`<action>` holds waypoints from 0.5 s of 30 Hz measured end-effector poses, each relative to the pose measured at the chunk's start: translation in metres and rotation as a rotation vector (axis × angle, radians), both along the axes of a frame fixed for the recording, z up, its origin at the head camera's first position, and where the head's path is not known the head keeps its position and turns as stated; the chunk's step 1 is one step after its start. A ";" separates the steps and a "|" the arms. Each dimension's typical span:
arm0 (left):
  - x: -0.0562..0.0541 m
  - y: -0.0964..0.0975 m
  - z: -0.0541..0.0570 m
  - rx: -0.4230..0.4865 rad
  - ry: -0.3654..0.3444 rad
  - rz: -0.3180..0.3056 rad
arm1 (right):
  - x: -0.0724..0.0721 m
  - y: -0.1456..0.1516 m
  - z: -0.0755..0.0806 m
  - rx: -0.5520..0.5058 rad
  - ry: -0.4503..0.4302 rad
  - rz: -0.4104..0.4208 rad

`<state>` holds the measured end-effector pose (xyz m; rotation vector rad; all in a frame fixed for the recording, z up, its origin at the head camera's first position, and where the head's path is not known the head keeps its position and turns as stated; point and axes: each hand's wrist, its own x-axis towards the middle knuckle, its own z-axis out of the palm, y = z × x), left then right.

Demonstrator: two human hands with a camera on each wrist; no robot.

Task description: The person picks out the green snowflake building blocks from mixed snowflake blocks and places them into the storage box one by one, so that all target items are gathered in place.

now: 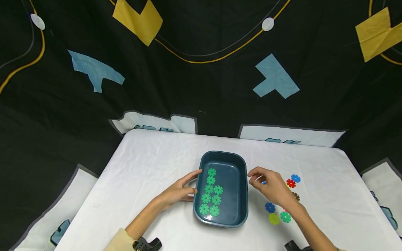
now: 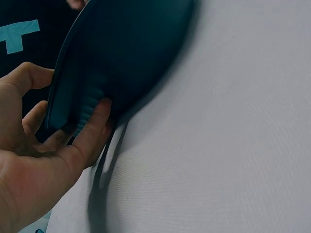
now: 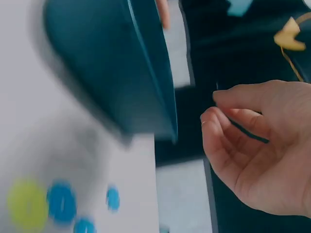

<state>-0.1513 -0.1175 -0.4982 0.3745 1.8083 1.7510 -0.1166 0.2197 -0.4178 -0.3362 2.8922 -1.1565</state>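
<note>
A dark blue-green rectangular tray [image 1: 230, 223] stands on the white-covered table, with several green notched discs [image 1: 208, 189] in rows along its left half. My left hand [image 1: 177, 192] holds the tray's left side; its thumb and fingers [image 2: 99, 111] bear on the outer wall and rim. Just outside the tray's right rim is my right hand [image 1: 271, 184], its fingers loosely curled and the thumb near the index finger. In the right wrist view, nothing shows between those fingertips [image 3: 210, 119].
Right of the tray lie loose notched discs: a blue disc [image 1: 296, 178], a red disc [image 1: 291, 183], a brown disc [image 1: 296, 196], another blue disc [image 1: 270, 207], a yellow-green disc [image 1: 274, 219] and a green disc [image 1: 285, 217]. Some are partly hidden by the right arm. A black patterned curtain [image 1: 216, 97] hangs behind.
</note>
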 end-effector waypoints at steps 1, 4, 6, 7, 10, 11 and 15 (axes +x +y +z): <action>0.000 0.000 0.000 0.000 0.000 0.001 | 0.002 0.010 0.000 0.002 0.004 -0.019; 0.001 0.000 -0.001 0.003 -0.004 0.003 | 0.009 0.037 -0.003 0.018 -0.014 -0.078; 0.001 0.000 -0.001 0.005 -0.006 0.002 | 0.013 0.054 -0.009 0.038 -0.034 -0.111; 0.001 0.000 -0.001 0.005 -0.008 0.002 | 0.015 0.062 -0.013 0.046 -0.041 -0.124; 0.001 0.000 -0.001 0.004 -0.009 0.002 | 0.019 0.083 -0.027 0.068 -0.075 -0.155; 0.001 0.000 0.000 0.002 -0.009 0.002 | 0.020 0.089 -0.032 0.074 -0.088 -0.161; 0.001 0.001 -0.001 -0.005 -0.010 0.005 | 0.022 0.107 -0.050 0.083 -0.169 -0.181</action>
